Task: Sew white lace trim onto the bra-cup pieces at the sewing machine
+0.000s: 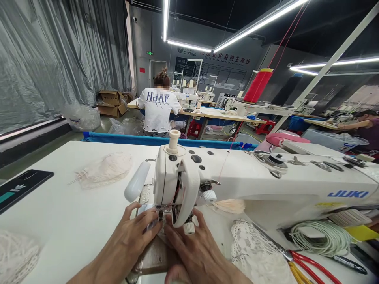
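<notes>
Both my hands work at the needle area of a white sewing machine [251, 181]. With thumb and fingertips drawn together, my left hand [132, 234] sits just left of the presser foot [160, 215]; a pale bit shows between the fingers, too small to name. My right hand [197, 246] rests on the bed right of the foot, fingers stretched forward and thumb apart; the machine head hides some fingertips. Beside the right hand lies a white lace piece [256, 252]. A cream fabric piece [227, 206] lies behind the needle area, partly hidden.
Red-handled scissors [304, 262] and a coil of pale green cord [321, 236] lie at right. On the white table [62, 221] are a cream cup-shaped piece [105, 169], white lace [17, 256] and a black flat object [23, 188]. A person [160, 108] sits ahead.
</notes>
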{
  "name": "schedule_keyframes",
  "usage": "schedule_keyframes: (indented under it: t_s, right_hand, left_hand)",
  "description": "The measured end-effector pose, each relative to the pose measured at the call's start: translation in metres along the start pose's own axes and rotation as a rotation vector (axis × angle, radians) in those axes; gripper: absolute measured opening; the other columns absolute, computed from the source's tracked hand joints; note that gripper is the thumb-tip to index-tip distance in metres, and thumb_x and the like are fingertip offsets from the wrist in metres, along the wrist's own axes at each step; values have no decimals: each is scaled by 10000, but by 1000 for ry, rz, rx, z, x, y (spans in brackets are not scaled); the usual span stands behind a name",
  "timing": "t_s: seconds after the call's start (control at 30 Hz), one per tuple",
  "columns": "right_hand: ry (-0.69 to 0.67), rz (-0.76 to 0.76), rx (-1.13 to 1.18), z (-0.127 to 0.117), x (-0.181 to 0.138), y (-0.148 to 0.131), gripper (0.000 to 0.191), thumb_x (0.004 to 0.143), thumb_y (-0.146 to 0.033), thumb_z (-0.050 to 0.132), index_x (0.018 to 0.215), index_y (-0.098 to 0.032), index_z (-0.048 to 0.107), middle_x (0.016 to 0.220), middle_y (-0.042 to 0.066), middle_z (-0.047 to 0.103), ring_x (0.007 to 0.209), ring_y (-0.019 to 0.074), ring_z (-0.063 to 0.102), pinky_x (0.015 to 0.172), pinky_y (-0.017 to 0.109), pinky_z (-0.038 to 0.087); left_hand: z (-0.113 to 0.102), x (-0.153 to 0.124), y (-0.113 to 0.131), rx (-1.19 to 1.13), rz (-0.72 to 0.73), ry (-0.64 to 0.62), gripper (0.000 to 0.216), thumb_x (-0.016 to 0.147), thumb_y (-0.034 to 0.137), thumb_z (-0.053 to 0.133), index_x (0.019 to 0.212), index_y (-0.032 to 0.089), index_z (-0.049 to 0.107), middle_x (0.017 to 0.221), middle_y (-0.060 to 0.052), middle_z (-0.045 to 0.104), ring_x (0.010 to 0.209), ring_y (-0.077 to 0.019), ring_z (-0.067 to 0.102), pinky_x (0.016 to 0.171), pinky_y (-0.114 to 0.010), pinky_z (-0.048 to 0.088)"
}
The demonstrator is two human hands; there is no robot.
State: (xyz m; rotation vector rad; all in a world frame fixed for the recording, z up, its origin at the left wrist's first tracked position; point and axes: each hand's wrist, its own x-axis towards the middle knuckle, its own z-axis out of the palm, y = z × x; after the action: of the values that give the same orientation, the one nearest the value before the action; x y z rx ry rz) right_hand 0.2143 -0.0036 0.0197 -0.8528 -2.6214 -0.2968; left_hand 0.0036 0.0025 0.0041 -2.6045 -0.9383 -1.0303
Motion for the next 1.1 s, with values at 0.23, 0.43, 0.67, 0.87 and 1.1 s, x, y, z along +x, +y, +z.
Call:
schedule_keyframes:
  t_s: [0.23,0.43,0.67,0.87,1.1]
  right_hand:
    - [189,-55,89,9,-8,-6,652,933,-605,130,1041,-144,578,989,113,652,855,226,573,930,466,284]
    - [202,-43,89,18,-15,-15,676,984,-482,24,765,-156,574,727,45,592,638,157,513,712,357,330]
    - [165,-39,63,10,-15,-15,646,986,-484,68,806,-157,595,774,66,610,640,163,503,638,337,330]
    - [245,-55,85,9,-12,-14,682,984,-468,11,836,-154,597,813,68,642,658,167,523,636,344,308]
    - [198,-17,94,12,-10,-13,556,976,-525,196,878,-152,596,840,69,652,698,178,539,740,378,332]
  left_hand:
    - [-1,-4,1,42,59,-17,253,955,129,380,1082,154,598,994,-66,658,980,-160,568,1029,-410,233]
    - [2,-14,-3,72,84,0,203,925,143,478,1102,160,574,996,-57,667,1022,-157,557,1071,-438,183]
    - [4,-17,-4,60,91,6,213,916,137,491,1105,157,588,995,-67,668,1004,-161,570,1067,-422,182]
    - [-3,-10,-1,58,61,-36,239,962,140,396,1074,168,605,905,-46,662,975,-155,558,1027,-413,205]
    - [0,-12,-10,83,56,-28,267,979,168,353,1043,171,612,942,-45,675,1046,-157,530,1032,-408,152]
